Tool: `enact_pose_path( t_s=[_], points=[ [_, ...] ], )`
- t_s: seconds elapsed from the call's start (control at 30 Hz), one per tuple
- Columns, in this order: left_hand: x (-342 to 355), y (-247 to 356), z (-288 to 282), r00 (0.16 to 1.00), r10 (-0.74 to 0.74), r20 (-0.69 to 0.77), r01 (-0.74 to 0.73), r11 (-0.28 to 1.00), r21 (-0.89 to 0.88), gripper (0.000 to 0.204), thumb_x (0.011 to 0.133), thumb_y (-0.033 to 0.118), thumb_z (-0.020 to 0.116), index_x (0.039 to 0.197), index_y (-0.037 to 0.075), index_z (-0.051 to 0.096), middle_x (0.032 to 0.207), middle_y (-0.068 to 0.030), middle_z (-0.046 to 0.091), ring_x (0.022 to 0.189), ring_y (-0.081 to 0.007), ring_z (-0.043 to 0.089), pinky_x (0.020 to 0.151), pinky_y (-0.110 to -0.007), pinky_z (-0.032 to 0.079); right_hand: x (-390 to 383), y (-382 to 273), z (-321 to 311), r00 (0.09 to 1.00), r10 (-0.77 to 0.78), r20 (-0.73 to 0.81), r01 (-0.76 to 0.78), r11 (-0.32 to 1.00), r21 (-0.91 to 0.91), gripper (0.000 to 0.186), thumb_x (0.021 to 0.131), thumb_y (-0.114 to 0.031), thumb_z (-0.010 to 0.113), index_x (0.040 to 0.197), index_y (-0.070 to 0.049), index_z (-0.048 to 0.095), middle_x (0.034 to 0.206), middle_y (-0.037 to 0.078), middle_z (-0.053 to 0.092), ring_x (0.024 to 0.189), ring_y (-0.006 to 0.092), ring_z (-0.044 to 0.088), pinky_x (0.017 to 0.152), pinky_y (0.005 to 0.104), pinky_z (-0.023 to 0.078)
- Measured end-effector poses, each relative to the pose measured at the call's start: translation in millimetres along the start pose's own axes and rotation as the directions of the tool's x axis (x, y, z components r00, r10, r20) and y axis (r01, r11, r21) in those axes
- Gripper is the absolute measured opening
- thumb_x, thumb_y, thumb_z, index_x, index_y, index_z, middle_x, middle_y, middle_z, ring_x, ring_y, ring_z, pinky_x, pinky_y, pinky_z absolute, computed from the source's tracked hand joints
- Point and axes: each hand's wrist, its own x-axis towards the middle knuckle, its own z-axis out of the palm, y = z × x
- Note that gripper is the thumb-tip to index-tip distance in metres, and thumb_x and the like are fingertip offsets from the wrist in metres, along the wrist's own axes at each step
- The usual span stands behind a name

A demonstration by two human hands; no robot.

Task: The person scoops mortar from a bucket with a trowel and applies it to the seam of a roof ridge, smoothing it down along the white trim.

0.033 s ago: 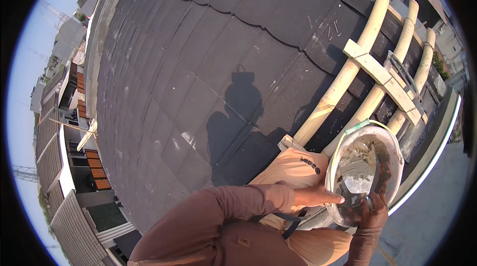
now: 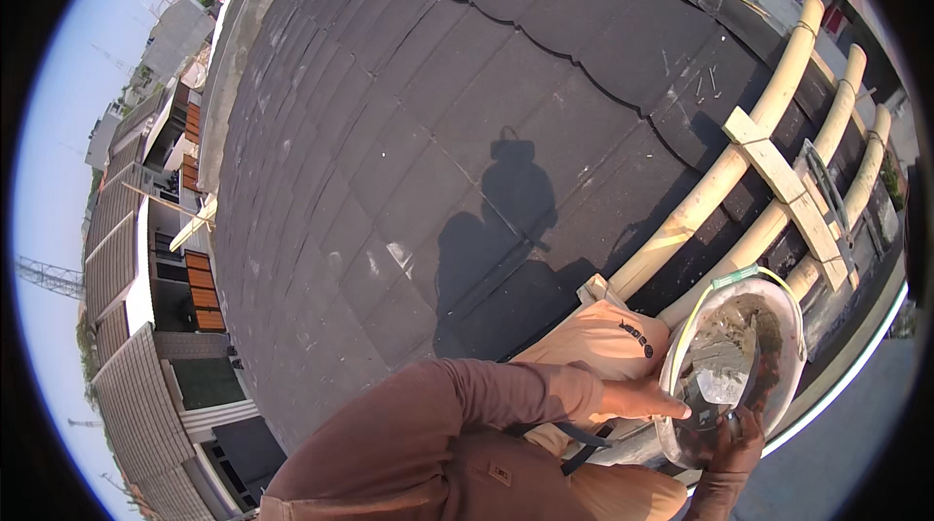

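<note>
A pale bucket (image 2: 790, 365) with a wire handle and grey wet mortar inside stands tilted at the lower right, close against my leg. My left hand (image 2: 642, 398) grips its left rim, the thumb lying over the edge. Inside the near part of the bucket, my right hand (image 2: 741, 441) is closed on a trowel. The trowel blade (image 2: 718, 387) shows as a flat, shiny grey piece on the mortar; most of its handle is hidden by my fingers.
Dark roof tiles (image 2: 389, 190) slope away ahead and left. Bamboo poles (image 2: 700, 215) lie lashed under a wooden crosspiece (image 2: 788, 195) at right, a hacksaw-like frame (image 2: 825, 185) beside it. A few nails (image 2: 713, 81) lie higher up. Beyond the white roof edge (image 2: 846, 375) is a drop.
The view has shifted, so the roof, poles and bucket appear farther right and lower. Both hands keep their holds; my right hand sits slightly differently inside the bucket.
</note>
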Motion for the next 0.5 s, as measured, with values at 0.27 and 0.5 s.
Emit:
enact_pose_path(
  t_s=[0.27, 0.5],
  points=[
    [-7.8, -17.8, 14.3, 1.0, -0.006, -0.001, 0.006, 0.999, -0.037, 0.06, 0.092, 0.05, 0.072, 0.127, 0.003, 0.062, 0.101, -0.0011, 0.058, 0.097, -0.0151, 0.052, 0.085, -0.031, 0.047, -10.7, -50.7, -34.9, 0.77, 0.515, 0.376, -0.638, 0.625, 0.449, 0.05, 0.102, -0.024, 0.049, 0.147, -0.004, 0.045, 0.151, 0.019, 0.04, 0.13, 0.0378, 0.048, 0.081, 0.06, 0.055],
    [-2.8, -6.6, -7.0, 0.987, -0.075, 0.141, 0.076, 0.997, -0.002, 0.079, 0.094, 0.057, 0.069, 0.149, 0.005, 0.05, 0.143, -0.0098, 0.059, 0.135, -0.0205, 0.05, 0.11, -0.041, 0.044, -16.3, 44.7, -27.8, 0.98, 0.129, -0.153, -0.055, 0.908, 0.416, 0.025, 0.101, -0.024, 0.069, 0.104, 0.0, 0.067, 0.086, -0.005, 0.057, 0.077, 0.0067, 0.046, 0.065, 0.0244, 0.037]
  ],
)
